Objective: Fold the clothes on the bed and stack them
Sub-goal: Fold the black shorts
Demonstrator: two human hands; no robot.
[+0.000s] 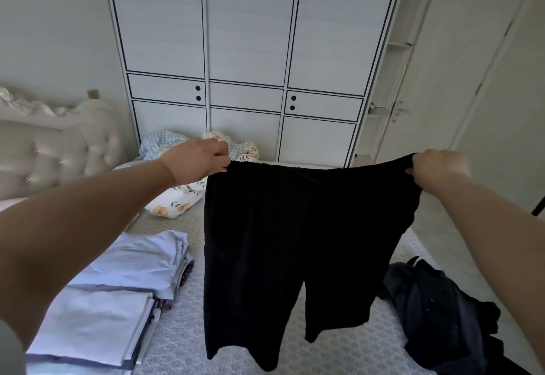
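The person held black shorts (295, 242) up in the air over the bed (182, 339). The left hand (197, 158) pinched one waistband corner and the right hand (436, 168) pinched the other, so the waistband ran taut left to right between them. Both legs hung straight down, their long axis vertical, hems clear of the mattress. A folded stack (112, 295) lay to the left, nearer the left hand; an unfolded dark pile (436, 309) lay to the right.
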